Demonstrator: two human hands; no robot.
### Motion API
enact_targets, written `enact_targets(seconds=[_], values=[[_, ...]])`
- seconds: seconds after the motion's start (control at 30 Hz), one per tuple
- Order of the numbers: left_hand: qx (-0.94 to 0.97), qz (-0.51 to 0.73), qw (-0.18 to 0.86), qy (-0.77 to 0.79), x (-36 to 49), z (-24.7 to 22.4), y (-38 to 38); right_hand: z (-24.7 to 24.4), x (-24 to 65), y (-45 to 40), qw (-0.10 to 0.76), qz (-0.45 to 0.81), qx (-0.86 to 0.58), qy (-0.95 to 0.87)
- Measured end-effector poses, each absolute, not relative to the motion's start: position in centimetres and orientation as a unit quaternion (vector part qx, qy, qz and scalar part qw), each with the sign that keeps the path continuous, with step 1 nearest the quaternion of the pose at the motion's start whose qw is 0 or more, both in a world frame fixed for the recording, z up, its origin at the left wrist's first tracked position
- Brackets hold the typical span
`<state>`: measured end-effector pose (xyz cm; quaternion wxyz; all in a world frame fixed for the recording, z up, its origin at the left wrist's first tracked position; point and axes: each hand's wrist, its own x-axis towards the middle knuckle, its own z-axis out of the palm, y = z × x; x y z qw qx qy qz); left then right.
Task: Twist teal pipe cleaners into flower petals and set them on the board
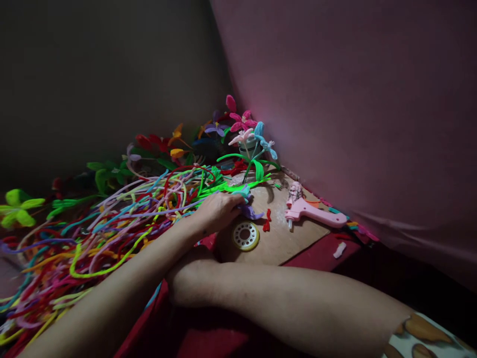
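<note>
My left hand (pixel 219 209) reaches over the brown board (pixel 268 248), its fingers closed around a small purple and light-blue fuzzy-wire piece (pixel 250 211). Below its wrist, my right hand (pixel 194 276) looks bent; its fingers are hidden, and anything in them cannot be seen. Close under the left fingers lies a yellow-rimmed white tape spool (pixel 245 236). A small red twisted piece (pixel 267 220) rests to its right. Further right on the board is a pink glue gun (pixel 316 213), nozzle toward the near side.
Many coloured fuzzy wires (pixel 122 233) spread across the left. Behind them stand fuzzy flowers, including a pink one (pixel 243 121) and a light-blue one (pixel 266 144). A yellow-green flower (pixel 17 209) is at far left. A pink sheet (pixel 354 99) rises behind the board.
</note>
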<state>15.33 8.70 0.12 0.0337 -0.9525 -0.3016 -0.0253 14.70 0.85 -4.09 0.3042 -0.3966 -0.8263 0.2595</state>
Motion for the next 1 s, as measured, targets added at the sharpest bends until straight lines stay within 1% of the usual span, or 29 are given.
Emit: enact_targets(seconds=[0.1,0.2,0.27,0.33,0.43,0.5,0.6,0.7,0.8,0.87,0.93,1.0], values=[[-0.937,-0.101,-0.020,-0.333,15.1,1.0,8.3,-3.1,15.3,0.6,0.182,0.211,-0.366,-0.888],[-0.911,-0.180,-0.066,-0.365,13.9,2.4,7.8,-2.5,15.6,0.5,0.144,0.209,-0.361,-0.897],[-0.893,-0.209,-0.082,-0.390,12.4,3.1,7.6,-2.5,15.9,0.5,0.153,0.199,-0.373,-0.893],[-0.876,-0.227,-0.082,-0.418,10.3,3.6,7.3,-2.5,16.1,0.5,0.188,0.194,-0.401,-0.875],[-0.844,-0.237,-0.082,-0.473,6.7,3.9,6.5,-2.8,16.4,0.8,0.243,0.215,-0.491,-0.809],[-0.822,-0.225,-0.089,-0.515,4.4,4.0,5.6,-3.0,16.5,1.2,0.284,0.234,-0.522,-0.770],[-0.808,-0.176,-0.106,-0.552,1.4,4.2,4.3,-3.5,16.4,1.6,0.325,0.258,-0.512,-0.753],[-0.809,-0.108,-0.123,-0.565,-0.7,3.8,3.2,-3.7,16.2,1.3,0.328,0.260,-0.469,-0.778],[-0.815,-0.034,-0.139,-0.562,-1.8,2.8,2.5,-3.9,15.8,0.5,0.311,0.236,-0.428,-0.815],[-0.819,-0.010,-0.115,-0.562,-1.9,1.7,2.1,-4.2,15.5,0.0,0.294,0.199,-0.415,-0.838],[-0.820,-0.007,-0.068,-0.569,-1.7,0.7,1.9,-4.5,15.2,-0.4,0.279,0.170,-0.410,-0.852],[-0.819,-0.011,-0.049,-0.571,-1.5,0.0,1.7,-4.8,15.0,-0.5,0.287,0.175,-0.412,-0.847]])
